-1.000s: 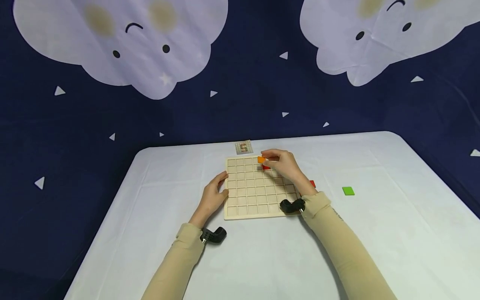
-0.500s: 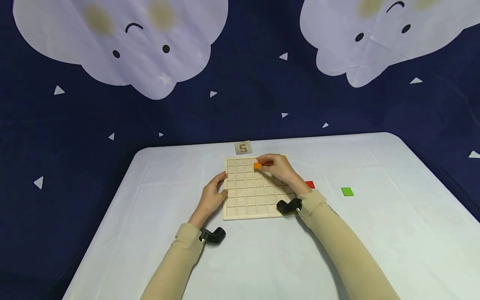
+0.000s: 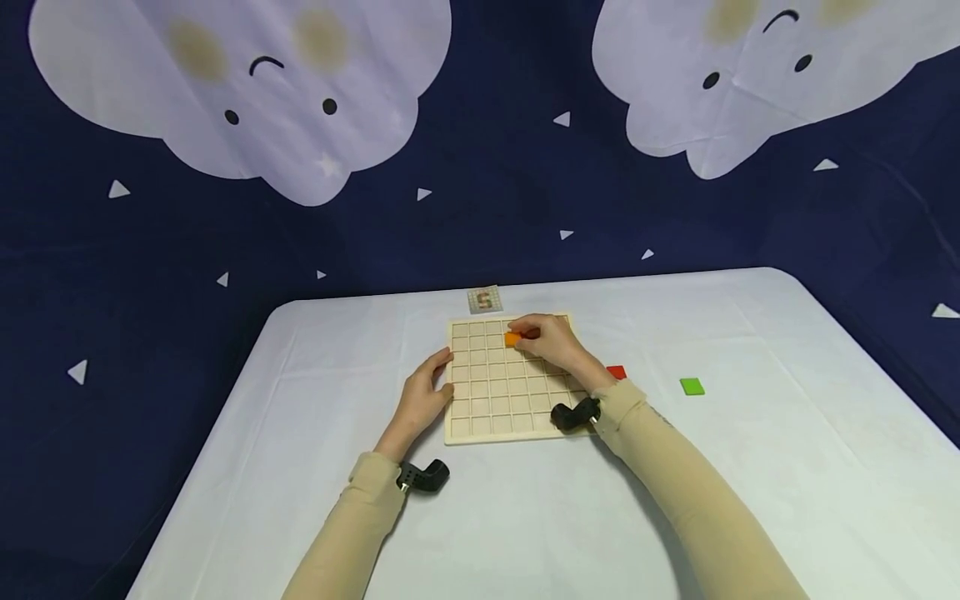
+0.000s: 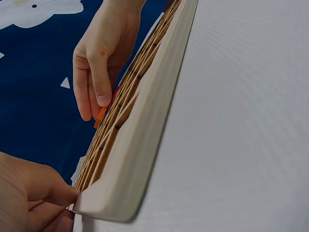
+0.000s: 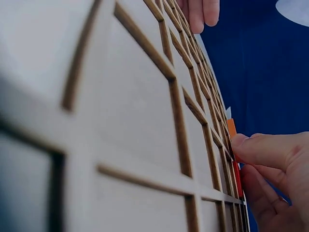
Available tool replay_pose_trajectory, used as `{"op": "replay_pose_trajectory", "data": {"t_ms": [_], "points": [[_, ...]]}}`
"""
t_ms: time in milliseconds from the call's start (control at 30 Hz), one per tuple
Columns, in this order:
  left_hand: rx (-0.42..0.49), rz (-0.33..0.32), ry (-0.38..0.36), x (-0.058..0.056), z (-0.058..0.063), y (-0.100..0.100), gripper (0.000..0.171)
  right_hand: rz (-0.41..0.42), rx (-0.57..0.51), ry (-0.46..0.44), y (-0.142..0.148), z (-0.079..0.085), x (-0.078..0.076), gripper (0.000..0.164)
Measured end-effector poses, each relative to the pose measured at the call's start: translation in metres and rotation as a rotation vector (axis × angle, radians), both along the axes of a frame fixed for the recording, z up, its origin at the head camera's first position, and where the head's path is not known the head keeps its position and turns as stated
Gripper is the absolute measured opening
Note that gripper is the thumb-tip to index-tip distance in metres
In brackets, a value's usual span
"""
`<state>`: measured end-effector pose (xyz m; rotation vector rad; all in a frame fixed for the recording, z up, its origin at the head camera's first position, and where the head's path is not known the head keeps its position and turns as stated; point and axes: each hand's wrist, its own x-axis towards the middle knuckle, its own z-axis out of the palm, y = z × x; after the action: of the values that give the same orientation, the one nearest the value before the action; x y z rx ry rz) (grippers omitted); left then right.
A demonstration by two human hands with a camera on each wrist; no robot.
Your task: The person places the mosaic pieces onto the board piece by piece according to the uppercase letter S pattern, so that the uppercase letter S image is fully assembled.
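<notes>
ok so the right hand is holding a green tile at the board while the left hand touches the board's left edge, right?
The colour is wrong: the right hand holds an orange tile at the board, as the head view shows; the green tile lies on the table. The left hand does touch the board's left edge.

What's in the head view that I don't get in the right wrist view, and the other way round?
Only the head view shows the green tile, the loose red tile right of the board and the beige sleeves.

Only the right wrist view plainly shows a red piece by the right hand.

Both show the gridded board, the orange tile in the right hand's fingers, and the left hand, though the right wrist view catches just its fingers.
</notes>
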<state>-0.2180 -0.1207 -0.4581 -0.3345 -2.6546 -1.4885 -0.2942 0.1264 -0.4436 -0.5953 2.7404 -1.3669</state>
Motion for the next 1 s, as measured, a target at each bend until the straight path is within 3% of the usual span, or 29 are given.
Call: {"op": "replay_pose_trajectory", "data": {"t_ms": [367, 667, 767, 1000], "points": [[-0.002, 0.002, 0.017, 0.000, -0.003, 0.000, 0.061, 0.019, 0.066, 0.086, -0.003, -0.003, -0.002, 0.031], [0.001, 0.003, 0.016, 0.001, -0.003, 0.001, 0.061, -0.004, 0.062, 0.055, -0.003, 0.004, 0.001, 0.032], [0.003, 0.002, 0.019, 0.001, -0.002, 0.001, 0.061, -0.026, 0.008, 0.019, 0.000, 0.014, 0.002, 0.032], [0.008, -0.001, 0.019, 0.001, -0.002, 0.000, 0.061, -0.023, -0.167, 0.001, 0.028, 0.058, 0.014, 0.034]]}}
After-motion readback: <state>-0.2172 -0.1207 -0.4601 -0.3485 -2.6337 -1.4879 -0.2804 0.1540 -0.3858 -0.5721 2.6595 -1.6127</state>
